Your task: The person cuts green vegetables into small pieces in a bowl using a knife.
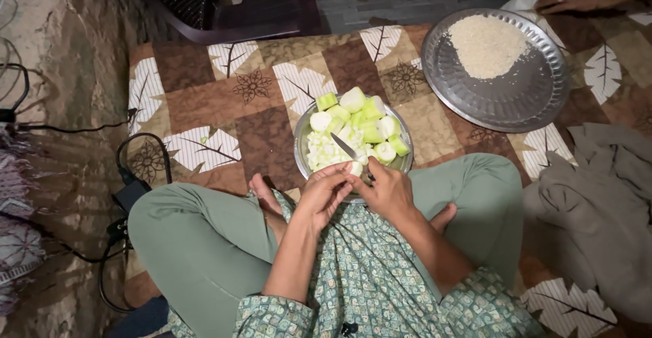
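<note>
Sitting cross-legged, we work over the steel bowl of gourd chunks. Left hand fingers pinch a pale gourd piece at the near rim; right hand is curled around the knife. The piece is probably light, wet, slippery and firm: grip the skin edge.

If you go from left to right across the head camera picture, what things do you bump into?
Black cables → left hand → right hand, holding a knife over the steel bowl of cut green gourd pieces → big steel plate with white rice → grey cloth.
</note>
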